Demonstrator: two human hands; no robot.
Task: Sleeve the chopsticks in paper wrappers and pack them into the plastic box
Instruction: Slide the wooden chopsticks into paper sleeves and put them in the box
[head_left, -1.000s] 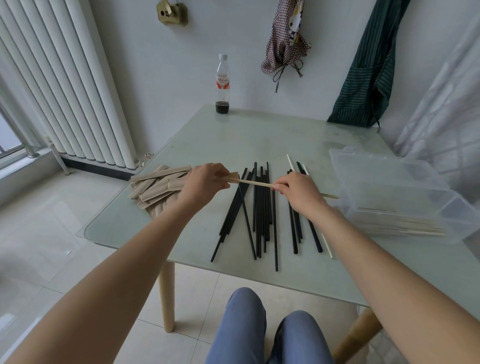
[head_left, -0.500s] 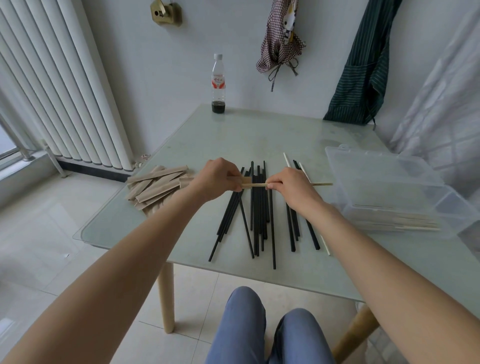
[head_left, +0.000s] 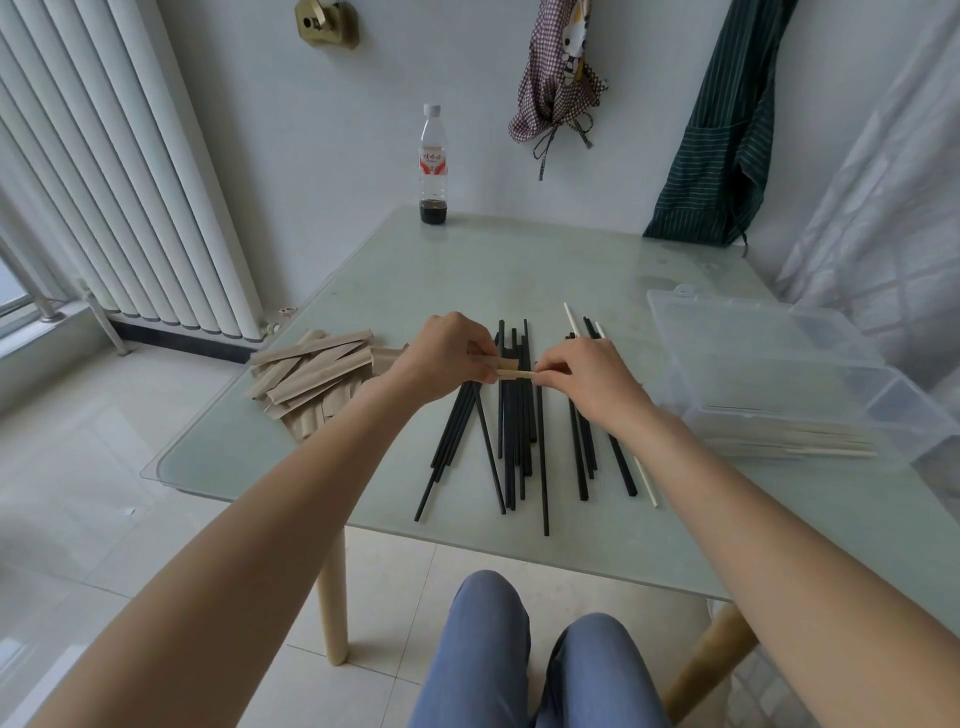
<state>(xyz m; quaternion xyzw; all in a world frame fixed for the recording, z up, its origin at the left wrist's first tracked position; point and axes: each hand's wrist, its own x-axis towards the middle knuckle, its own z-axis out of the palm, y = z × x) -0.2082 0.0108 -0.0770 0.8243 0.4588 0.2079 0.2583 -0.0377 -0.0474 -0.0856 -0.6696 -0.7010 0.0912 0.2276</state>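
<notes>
Paper wrapper (head_left: 511, 370) lying crosswise left to right, pinched between both hands, left hand (head_left: 444, 358), right hand (head_left: 587, 376)

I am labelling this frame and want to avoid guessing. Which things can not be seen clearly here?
- Head view: the paper wrapper is mostly covered by the left hand and right hand; how far the chopstick is inside is hidden.
- Sleeved chopsticks in the plastic box: count blurred by its clear walls.
- Bottle label: too small.
</notes>
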